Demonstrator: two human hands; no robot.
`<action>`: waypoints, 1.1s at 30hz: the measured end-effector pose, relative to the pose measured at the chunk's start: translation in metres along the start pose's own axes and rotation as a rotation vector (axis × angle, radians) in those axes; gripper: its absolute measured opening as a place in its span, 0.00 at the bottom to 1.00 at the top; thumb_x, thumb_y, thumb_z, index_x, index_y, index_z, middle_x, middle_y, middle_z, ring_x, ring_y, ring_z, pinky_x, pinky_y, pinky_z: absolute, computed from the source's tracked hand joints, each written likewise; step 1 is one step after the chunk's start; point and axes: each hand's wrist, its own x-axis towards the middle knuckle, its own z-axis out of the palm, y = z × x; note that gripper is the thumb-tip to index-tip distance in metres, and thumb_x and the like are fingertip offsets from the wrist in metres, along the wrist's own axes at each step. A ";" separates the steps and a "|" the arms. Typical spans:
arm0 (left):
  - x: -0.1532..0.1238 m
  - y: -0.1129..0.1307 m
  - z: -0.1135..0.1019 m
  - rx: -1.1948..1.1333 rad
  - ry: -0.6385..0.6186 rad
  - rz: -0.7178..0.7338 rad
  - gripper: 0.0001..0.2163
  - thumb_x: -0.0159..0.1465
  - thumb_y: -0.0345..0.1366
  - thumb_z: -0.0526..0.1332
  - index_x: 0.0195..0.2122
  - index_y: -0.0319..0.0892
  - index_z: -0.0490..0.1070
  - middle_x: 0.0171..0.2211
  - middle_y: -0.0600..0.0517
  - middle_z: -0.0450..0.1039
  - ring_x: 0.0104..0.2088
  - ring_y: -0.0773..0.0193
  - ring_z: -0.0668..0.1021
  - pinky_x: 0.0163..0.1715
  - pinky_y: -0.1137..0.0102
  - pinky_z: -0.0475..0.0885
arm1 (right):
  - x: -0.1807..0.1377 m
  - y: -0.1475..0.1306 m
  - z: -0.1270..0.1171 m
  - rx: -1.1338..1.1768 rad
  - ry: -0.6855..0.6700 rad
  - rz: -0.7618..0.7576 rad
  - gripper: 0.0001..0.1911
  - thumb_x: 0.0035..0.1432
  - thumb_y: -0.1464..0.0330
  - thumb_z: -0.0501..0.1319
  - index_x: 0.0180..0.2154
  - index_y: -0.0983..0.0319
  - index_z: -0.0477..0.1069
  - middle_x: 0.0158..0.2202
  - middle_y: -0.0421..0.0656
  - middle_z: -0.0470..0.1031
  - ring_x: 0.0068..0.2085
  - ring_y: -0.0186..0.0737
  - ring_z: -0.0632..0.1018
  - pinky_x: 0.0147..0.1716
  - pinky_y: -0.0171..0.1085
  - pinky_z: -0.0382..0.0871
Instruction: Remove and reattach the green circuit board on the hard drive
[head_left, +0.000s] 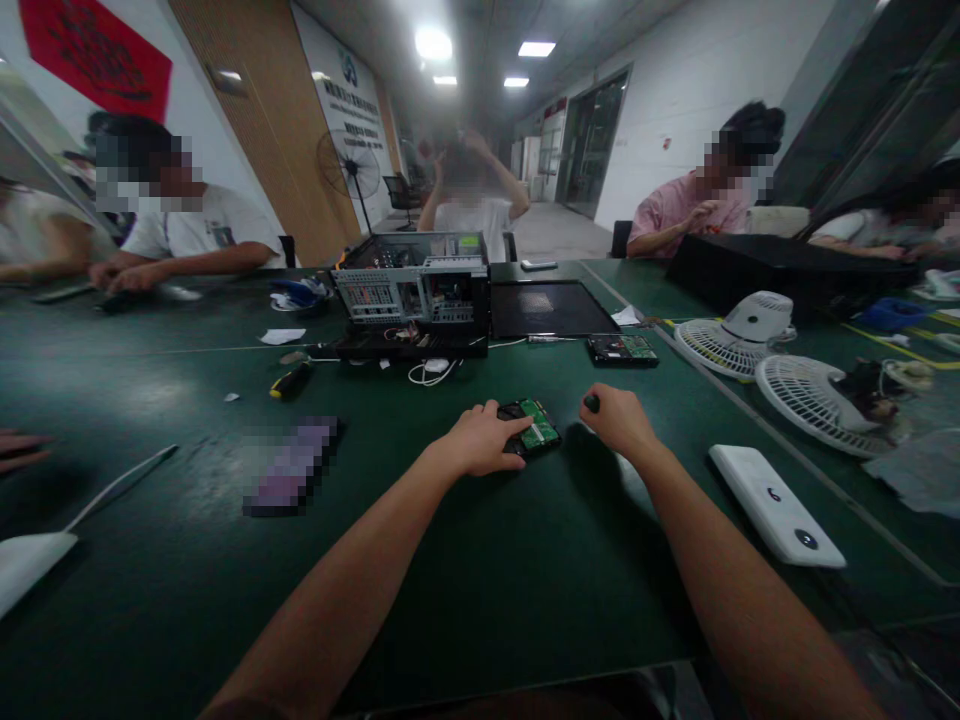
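On the green table lies a hard drive point(541, 424) with its green circuit board facing up. My left hand point(484, 438) grips it from the left, the index finger reaching over the board and the thumb at the near edge. Just to the right, apart from the drive, my right hand point(616, 418) is closed in a fist around a tool with a dark rounded handle point(592, 403). The rest of that tool is hidden by the fingers. A second hard drive point(623, 349) lies further back on the right.
An opened computer case point(412, 290) stands at the back, beside a flat black panel point(551, 308). A yellow-and-black screwdriver point(291, 380) and a phone point(295, 465) lie left. To the right are a white power bank point(776, 505) and fan parts point(810, 400). Several people sit around the table.
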 end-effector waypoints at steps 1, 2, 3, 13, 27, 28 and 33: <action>0.000 0.000 0.000 0.008 0.006 -0.002 0.37 0.63 0.62 0.57 0.71 0.64 0.49 0.62 0.41 0.58 0.56 0.39 0.70 0.54 0.51 0.67 | -0.003 -0.005 -0.001 0.060 -0.004 -0.052 0.08 0.59 0.66 0.61 0.40 0.59 0.76 0.38 0.46 0.81 0.39 0.45 0.80 0.37 0.37 0.66; 0.000 0.001 0.001 0.014 0.012 -0.003 0.36 0.63 0.62 0.57 0.71 0.64 0.49 0.62 0.41 0.58 0.56 0.39 0.71 0.54 0.50 0.67 | -0.006 -0.010 -0.002 0.124 -0.014 -0.109 0.08 0.59 0.66 0.62 0.41 0.58 0.76 0.37 0.44 0.81 0.39 0.43 0.80 0.37 0.36 0.66; 0.000 0.001 0.001 0.019 0.018 -0.004 0.36 0.63 0.62 0.56 0.71 0.64 0.50 0.62 0.41 0.58 0.56 0.39 0.71 0.53 0.50 0.67 | -0.009 -0.015 -0.004 0.183 -0.032 -0.169 0.08 0.58 0.67 0.63 0.41 0.58 0.76 0.37 0.43 0.81 0.38 0.41 0.79 0.37 0.35 0.66; 0.000 0.002 0.002 0.029 0.035 -0.013 0.36 0.63 0.63 0.56 0.71 0.63 0.51 0.60 0.40 0.60 0.55 0.40 0.72 0.52 0.51 0.68 | -0.018 -0.033 -0.012 0.332 -0.184 -0.430 0.05 0.59 0.69 0.64 0.38 0.57 0.78 0.38 0.39 0.81 0.38 0.38 0.79 0.39 0.35 0.66; 0.001 0.000 0.002 0.035 0.025 -0.006 0.37 0.63 0.63 0.56 0.71 0.64 0.49 0.61 0.41 0.59 0.55 0.40 0.72 0.52 0.51 0.68 | -0.017 -0.030 -0.014 0.360 -0.189 -0.423 0.05 0.59 0.67 0.64 0.38 0.56 0.79 0.39 0.39 0.82 0.38 0.38 0.79 0.39 0.35 0.66; 0.001 0.000 0.002 0.035 0.026 -0.007 0.37 0.63 0.63 0.56 0.71 0.64 0.49 0.61 0.41 0.60 0.55 0.40 0.72 0.52 0.50 0.68 | -0.017 -0.029 -0.014 0.357 -0.174 -0.403 0.05 0.60 0.67 0.64 0.38 0.56 0.79 0.38 0.39 0.82 0.37 0.38 0.79 0.38 0.35 0.66; 0.000 0.002 0.001 0.038 0.033 -0.013 0.36 0.63 0.63 0.57 0.71 0.64 0.50 0.60 0.41 0.60 0.55 0.40 0.72 0.52 0.51 0.69 | -0.014 -0.024 -0.011 0.333 -0.128 -0.356 0.04 0.59 0.67 0.64 0.36 0.56 0.79 0.36 0.40 0.82 0.36 0.38 0.79 0.37 0.35 0.66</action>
